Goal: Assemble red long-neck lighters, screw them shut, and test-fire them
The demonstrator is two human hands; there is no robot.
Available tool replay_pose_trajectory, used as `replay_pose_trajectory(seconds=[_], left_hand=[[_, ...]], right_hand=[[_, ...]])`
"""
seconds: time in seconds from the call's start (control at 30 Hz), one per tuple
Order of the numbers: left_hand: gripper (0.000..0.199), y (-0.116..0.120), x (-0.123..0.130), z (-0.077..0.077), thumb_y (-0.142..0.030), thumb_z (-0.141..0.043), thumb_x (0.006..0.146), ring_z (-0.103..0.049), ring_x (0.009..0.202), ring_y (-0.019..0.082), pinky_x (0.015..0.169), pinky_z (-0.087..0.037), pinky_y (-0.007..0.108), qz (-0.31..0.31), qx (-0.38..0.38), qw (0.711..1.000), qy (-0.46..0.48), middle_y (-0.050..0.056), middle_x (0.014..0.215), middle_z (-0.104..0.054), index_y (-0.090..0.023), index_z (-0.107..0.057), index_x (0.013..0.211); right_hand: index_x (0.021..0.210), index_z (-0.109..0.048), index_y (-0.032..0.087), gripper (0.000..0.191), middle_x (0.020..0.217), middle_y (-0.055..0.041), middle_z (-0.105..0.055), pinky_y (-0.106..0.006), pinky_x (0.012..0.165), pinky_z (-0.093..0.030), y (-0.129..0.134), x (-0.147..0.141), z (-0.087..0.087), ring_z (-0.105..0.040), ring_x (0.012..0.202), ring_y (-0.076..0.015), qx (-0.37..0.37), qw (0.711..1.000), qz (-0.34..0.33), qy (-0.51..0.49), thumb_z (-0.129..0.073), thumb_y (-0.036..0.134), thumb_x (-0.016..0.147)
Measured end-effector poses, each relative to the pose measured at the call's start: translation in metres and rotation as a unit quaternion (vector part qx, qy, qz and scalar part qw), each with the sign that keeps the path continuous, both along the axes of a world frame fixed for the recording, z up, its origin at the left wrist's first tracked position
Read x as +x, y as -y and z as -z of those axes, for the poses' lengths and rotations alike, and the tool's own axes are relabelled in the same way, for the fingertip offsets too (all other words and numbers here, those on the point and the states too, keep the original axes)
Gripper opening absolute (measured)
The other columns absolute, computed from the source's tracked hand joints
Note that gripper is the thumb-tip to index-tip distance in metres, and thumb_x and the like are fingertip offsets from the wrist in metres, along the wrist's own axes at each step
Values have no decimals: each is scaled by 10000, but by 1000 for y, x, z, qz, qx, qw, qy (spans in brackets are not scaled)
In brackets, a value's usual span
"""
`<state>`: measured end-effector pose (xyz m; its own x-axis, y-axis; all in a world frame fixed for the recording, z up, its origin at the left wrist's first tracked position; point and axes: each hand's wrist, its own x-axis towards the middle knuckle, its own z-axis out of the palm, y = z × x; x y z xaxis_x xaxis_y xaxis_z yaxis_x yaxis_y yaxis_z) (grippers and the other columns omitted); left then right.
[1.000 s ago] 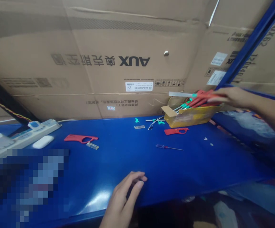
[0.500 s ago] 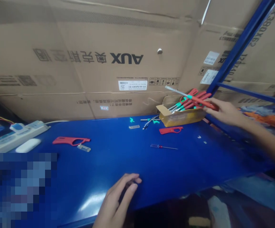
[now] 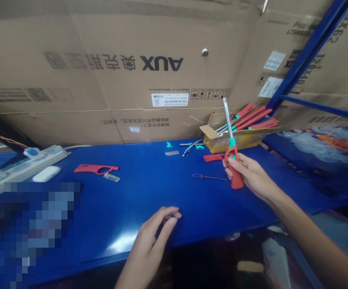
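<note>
My right hand (image 3: 246, 170) is wrapped round a red lighter (image 3: 237, 178) with a green collar and a metal tube pointing up. Over the front of the blue table (image 3: 131, 196), my left hand (image 3: 157, 233) has its fingers curved and apart, holding nothing. Behind the right hand, an open cardboard box (image 3: 237, 140) holds several more red lighters. A red casing half (image 3: 214, 157) lies before the box, partly hidden by the hand. A small screwdriver (image 3: 204, 176) lies left of the held lighter.
Another red casing (image 3: 92, 169) and a clear fuel tank (image 3: 111, 177) lie at the left. Near the back are a second clear tank (image 3: 171, 153), green pieces and thin wires (image 3: 190, 148). A power strip (image 3: 38, 162) and white case (image 3: 46, 174) sit far left.
My right hand has brought the red lighter away from the box, left and toward me, and its tube has turned upright. My left hand stays in nearly the same pose. The view has shifted slightly.
</note>
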<state>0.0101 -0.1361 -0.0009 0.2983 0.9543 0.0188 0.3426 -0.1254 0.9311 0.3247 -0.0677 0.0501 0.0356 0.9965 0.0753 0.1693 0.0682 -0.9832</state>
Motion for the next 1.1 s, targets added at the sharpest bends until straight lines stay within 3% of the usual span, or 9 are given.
replay_pose_trajectory(seconds=[0.13,0.2,0.37,0.43,0.53,0.7,0.8,0.93,1.1], left_hand=[[355,-1,1,0,-522,-482,1016,-686,1075,221,1035,-521,359,4,-10,1000,-4,36,1190,-733,-317,-700,1208],[354,0,2,1,-534,-484,1011,-687,1086,226,1050,-513,373,2,-13,1000,-8,27,1193,-734,-332,-701,1206],[345,2,3,4,-541,-515,993,-644,1218,258,1134,-453,430,-19,-14,1000,-9,19,1203,-743,-355,-705,1213],[342,2,4,3,-529,-519,994,-645,1224,262,1131,-459,434,-17,-10,1000,-7,32,1207,-744,-342,-713,1204],[334,1,6,0,-505,-524,998,-669,1184,262,1101,-489,424,-15,4,1000,-5,48,1186,-752,-319,-726,1187],[290,2,7,-2,-446,-534,1007,-674,1161,251,1067,-507,391,-17,27,999,9,47,1127,-763,-310,-734,1167],[290,5,8,1,-416,-501,1027,-623,1236,241,1075,-484,367,-52,67,996,27,69,1288,-683,-283,-724,1157],[255,-6,0,-3,-377,-487,1035,-553,1314,223,1087,-445,347,-183,142,973,10,65,1383,-587,-259,-705,1098],[254,-65,-33,-48,-404,-543,994,-590,1238,232,999,-485,334,-258,257,931,-23,87,1264,-650,-207,-682,1075]], right_hand=[[874,-614,201,442,690,-9,-596,-295,587,-410,-9,23,-25,-519,610,-157,72,962,69,255,-561,639,905],[953,-674,214,419,799,-43,-678,-321,647,-421,-18,52,-47,-571,683,-197,136,895,107,412,-531,607,916],[1021,-745,206,341,892,-157,-725,-430,733,-405,-55,143,-108,-636,841,-348,181,656,202,704,-497,428,944],[963,-739,214,225,933,-158,-735,-493,848,-397,-78,164,-123,-629,920,-358,176,620,184,742,-550,326,914],[866,-714,207,177,1048,-140,-750,-602,1066,-250,-114,165,-121,-589,1098,-340,198,675,119,700,-549,145,855],[928,-726,193,164,1420,-147,-608,-618,1158,-108,-149,133,-84,-393,1402,-341,229,730,118,633,-583,159,855],[916,-712,201,252,1319,-154,-673,-611,1144,-220,-147,120,-75,-508,1326,-326,244,769,135,576,-473,127,888],[944,-670,257,349,1184,-85,-733,-505,1088,-414,-125,95,-77,-627,1206,-259,315,796,153,493,-366,93,893],[901,-679,262,271,1053,-56,-765,-504,1035,-464,-100,28,-52,-671,1076,-260,443,771,72,453,-444,129,917]])
